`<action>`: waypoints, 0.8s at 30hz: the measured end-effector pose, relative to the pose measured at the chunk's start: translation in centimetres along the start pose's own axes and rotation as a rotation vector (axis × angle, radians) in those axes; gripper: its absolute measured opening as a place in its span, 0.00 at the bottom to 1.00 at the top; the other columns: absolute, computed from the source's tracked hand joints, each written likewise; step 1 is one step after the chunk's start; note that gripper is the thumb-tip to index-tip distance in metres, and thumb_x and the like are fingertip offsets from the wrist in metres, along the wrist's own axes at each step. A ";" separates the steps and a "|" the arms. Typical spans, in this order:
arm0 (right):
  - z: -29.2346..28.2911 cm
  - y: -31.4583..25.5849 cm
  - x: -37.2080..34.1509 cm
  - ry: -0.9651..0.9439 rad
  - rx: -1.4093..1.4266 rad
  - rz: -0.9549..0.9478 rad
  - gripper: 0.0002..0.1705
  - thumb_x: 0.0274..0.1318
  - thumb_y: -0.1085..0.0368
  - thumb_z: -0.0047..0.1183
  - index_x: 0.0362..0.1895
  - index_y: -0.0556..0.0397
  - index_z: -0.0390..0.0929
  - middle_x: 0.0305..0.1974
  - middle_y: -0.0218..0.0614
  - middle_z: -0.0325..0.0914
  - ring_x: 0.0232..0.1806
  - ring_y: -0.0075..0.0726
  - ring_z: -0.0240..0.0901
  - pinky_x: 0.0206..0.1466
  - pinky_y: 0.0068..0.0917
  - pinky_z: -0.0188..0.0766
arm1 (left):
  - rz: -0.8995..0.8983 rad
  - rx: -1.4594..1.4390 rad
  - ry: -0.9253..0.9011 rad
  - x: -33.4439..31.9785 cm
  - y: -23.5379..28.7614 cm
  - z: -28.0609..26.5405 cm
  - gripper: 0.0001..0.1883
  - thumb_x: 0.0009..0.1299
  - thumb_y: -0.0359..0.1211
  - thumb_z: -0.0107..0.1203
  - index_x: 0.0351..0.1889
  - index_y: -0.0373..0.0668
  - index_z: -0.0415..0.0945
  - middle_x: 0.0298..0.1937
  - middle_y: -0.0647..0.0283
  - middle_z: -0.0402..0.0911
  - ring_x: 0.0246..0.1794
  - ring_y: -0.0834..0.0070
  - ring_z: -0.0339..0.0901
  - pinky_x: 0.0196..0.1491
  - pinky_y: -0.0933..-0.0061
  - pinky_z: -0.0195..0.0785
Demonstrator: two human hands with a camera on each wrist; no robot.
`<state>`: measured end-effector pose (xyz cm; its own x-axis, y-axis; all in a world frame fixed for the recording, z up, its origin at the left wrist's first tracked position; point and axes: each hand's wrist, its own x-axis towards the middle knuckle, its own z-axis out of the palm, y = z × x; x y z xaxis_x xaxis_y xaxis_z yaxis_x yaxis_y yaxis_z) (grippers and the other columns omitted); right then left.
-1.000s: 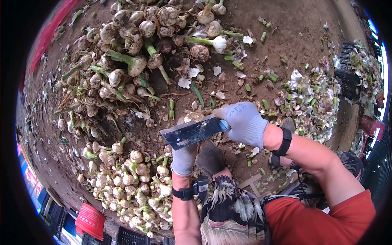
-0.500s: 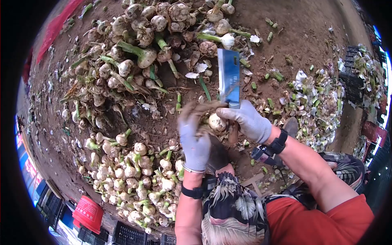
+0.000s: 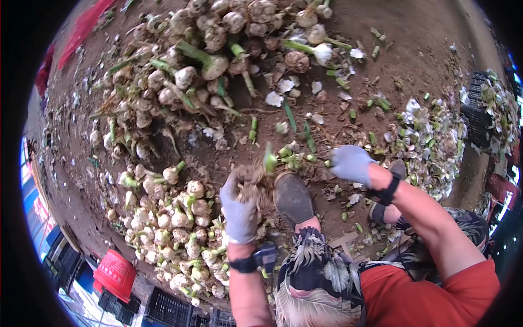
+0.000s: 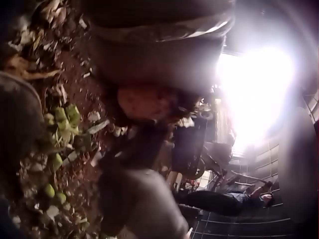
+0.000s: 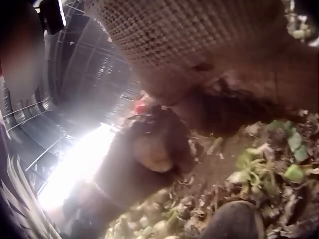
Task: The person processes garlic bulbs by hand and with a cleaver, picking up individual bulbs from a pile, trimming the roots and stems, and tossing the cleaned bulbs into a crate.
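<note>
In the head view my gloved left hand (image 3: 239,212) grips a garlic bulb by its blurred mass of brown roots and dry skin (image 3: 251,185). A green stem (image 3: 269,161) sticks up at its right, beside the shoe. My gloved right hand (image 3: 351,165) is apart from it, to the right, low over scattered stem pieces, with its fingers curled. The cleaver's blade does not show in the head view. A dark blurred shape (image 4: 139,144) stretches up from the right hand (image 4: 147,204) in the left wrist view.
Untrimmed garlic (image 3: 212,65) lies heaped ahead; trimmed bulbs (image 3: 180,234) are piled at the left. Skins and stem ends (image 3: 430,141) cover the ground at right, near a black crate (image 3: 476,103). A shoe (image 3: 293,199) stands between the hands. A red bucket (image 3: 115,272) is at lower left.
The cleaver lay across the left hand, then stood upright in my right hand; now its blade is out of sight. The hands have drawn apart, the left shifting left, the right moving right.
</note>
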<state>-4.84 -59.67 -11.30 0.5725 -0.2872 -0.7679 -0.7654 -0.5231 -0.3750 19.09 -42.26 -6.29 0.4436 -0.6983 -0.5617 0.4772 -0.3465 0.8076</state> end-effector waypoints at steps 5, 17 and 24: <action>0.3 2.9 -3.1 0.191 0.327 0.311 0.22 0.46 0.50 0.63 0.38 0.54 0.84 0.34 0.54 0.82 0.37 0.58 0.81 0.41 0.46 0.77 | -0.063 1.187 -0.393 -0.1 2.6 -7.1 0.11 0.64 0.34 0.63 0.45 0.49 0.84 0.42 0.61 0.87 0.39 0.65 0.85 0.46 0.68 0.77; -3.8 -2.7 0.1 0.403 0.730 0.129 0.17 0.50 0.56 0.65 0.38 0.57 0.84 0.26 0.43 0.82 0.27 0.35 0.77 0.34 0.33 0.72 | 0.146 0.883 0.648 14.5 1.4 -6.0 0.35 0.62 0.33 0.63 0.66 0.30 0.64 0.59 0.38 0.76 0.59 0.46 0.75 0.65 0.60 0.66; -2.5 -3.0 0.4 0.363 0.680 0.126 0.18 0.51 0.57 0.65 0.40 0.57 0.84 0.27 0.41 0.83 0.28 0.29 0.76 0.35 0.31 0.72 | 0.272 1.053 0.512 8.4 1.1 -5.9 0.19 0.64 0.30 0.64 0.55 0.46 0.79 0.53 0.55 0.81 0.54 0.64 0.79 0.61 0.66 0.71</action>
<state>-1.57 -60.22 -9.24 0.4397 -0.6176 -0.6522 -0.7763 0.1040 -0.6218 27.80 -44.85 -11.15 0.7971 -0.5813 -0.1632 -0.4277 -0.7345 0.5269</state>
